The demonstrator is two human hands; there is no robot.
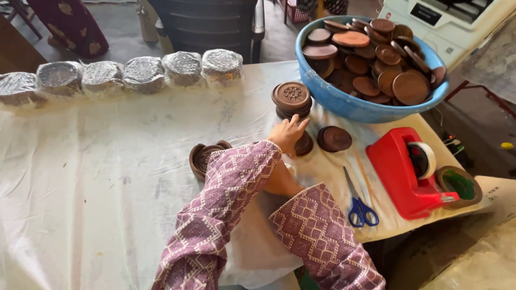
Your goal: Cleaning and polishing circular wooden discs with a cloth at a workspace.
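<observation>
From the head camera we see our left hand [288, 133] with fingers curled round the foot of a short stack of carved brown discs [291, 100] near the blue basin [344, 104]. Our right hand [280, 180] lies mostly hidden under the left sleeve, so we cannot tell its grip. The discs look rigid and fairly light, probably wood or clay; we judge the rims the safest hold
</observation>
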